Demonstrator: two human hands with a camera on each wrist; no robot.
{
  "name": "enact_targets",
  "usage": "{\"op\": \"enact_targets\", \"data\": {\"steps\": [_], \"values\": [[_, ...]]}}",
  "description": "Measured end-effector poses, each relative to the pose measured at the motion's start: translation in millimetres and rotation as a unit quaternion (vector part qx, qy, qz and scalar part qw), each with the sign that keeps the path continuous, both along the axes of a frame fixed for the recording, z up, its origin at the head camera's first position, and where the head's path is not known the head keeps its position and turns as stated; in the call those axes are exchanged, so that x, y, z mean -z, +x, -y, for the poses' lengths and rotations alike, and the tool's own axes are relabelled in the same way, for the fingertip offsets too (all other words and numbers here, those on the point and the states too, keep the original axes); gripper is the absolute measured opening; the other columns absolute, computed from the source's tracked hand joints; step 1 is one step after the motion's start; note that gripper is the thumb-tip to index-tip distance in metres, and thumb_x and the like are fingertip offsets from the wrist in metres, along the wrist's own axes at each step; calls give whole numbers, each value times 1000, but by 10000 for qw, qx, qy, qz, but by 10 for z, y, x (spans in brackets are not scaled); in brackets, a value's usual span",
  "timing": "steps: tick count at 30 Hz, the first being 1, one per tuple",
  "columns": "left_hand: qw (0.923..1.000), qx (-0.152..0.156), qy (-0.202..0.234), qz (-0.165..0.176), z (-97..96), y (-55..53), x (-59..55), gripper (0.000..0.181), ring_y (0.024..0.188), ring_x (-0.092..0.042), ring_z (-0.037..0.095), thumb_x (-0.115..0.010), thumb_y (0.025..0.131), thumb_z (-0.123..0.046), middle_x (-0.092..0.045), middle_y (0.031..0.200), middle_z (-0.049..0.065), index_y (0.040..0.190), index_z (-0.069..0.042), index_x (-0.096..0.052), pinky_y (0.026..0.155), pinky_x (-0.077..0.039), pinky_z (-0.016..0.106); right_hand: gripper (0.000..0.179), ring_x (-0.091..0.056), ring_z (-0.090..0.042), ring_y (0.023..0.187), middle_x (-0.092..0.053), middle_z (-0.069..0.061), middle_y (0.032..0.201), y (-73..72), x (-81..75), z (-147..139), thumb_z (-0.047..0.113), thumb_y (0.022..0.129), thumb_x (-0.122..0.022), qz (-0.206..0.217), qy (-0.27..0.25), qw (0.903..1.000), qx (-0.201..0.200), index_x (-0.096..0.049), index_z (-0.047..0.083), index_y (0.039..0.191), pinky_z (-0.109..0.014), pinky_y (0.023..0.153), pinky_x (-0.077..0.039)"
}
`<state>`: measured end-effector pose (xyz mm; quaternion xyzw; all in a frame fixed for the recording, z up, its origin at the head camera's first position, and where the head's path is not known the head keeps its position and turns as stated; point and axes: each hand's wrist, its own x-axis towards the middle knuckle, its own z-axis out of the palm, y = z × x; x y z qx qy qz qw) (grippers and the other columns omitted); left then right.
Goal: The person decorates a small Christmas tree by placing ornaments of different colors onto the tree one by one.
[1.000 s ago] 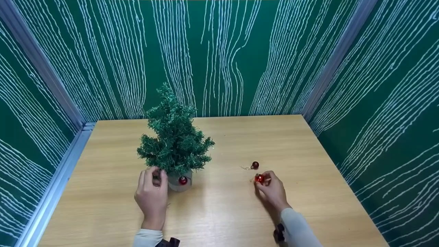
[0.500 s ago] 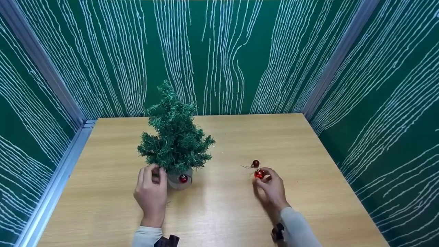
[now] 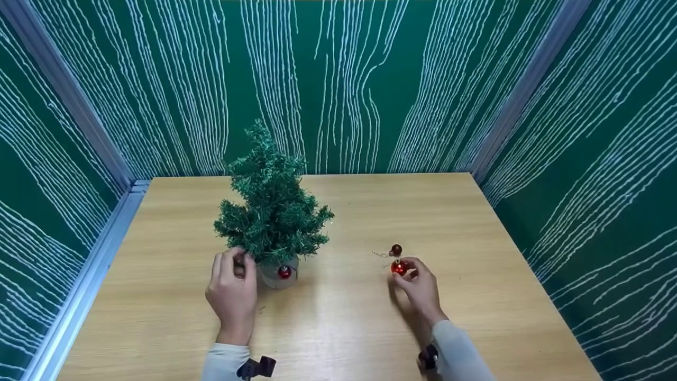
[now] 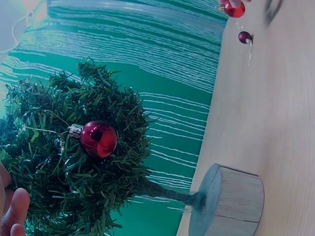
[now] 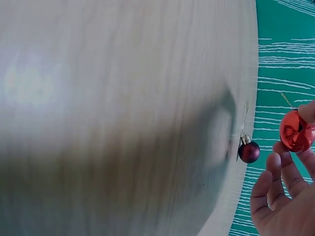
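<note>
A small green artificial Christmas tree stands upright on a round pale wooden base. My left hand is at its lower left foliage, with curled fingers and thumb gripping a low branch; the fingertips are partly hidden. From a front branch hangs a shiny dark red bauble, in front of the base in the head view. Over to the right, my right hand pinches a bright red bauble between thumb and fingers, its gold cord sticking out loose. Just beyond lies a dark matte red bauble on the table.
Everything stands on a light wooden table. Green walls with white wavy lines rise behind it and at both sides. A metal rail runs along the left edge.
My right hand has shifted slightly away from me with the red bauble, closer to the dark one. My left hand keeps its place at the tree; the head view has tilted slightly.
</note>
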<state>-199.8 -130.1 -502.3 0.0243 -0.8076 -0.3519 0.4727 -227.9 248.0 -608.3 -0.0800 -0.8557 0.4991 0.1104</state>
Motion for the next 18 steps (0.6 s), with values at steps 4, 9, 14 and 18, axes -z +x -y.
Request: {"op": "enact_targets", "data": {"steps": [4, 9, 14, 18], "values": [[10000, -50, -4, 11, 17, 3, 0, 6, 60, -60, 18, -67, 88, -9, -65, 85, 8, 94, -6, -67, 50, -48, 40, 39, -57, -18, 80, -66, -7, 104, 25, 19, 17, 8, 81, -77, 46, 25, 10000, 30, -65, 13, 117, -24, 70, -49], [10000, -59, 44, 24, 55, -24, -21, 7, 63, -62, 22, -66, 88, -7, -65, 86, 10, 94, -3, -66, 52, -50, 39, 40, -58, -19, 81, -66, -7, 104, 20, -2, 26, 8, 80, -78, -5, -82, 10000, 32, -64, 13, 118, -24, 70, -51], [9999, -94, 57, 58, 92, -39, -47, 7, 63, -61, 21, -66, 88, -4, -64, 85, 10, 95, -2, -66, 52, -50, 37, 39, -59, -20, 82, -66, -6, 104, 21, -26, 39, 10, 81, -78, 31, -115, 9999, 15, -64, 13, 118, -26, 72, -51], [9998, -153, 76, 80, 114, -41, -56, 7, 62, -59, 17, -66, 87, -3, -64, 83, 9, 94, -2, -66, 53, -49, 35, 39, -59, -20, 83, -65, -6, 105, 23, -28, 60, 9, 82, -77, 104, -139, 9998, -13, -64, 13, 118, -26, 73, -52]]}}
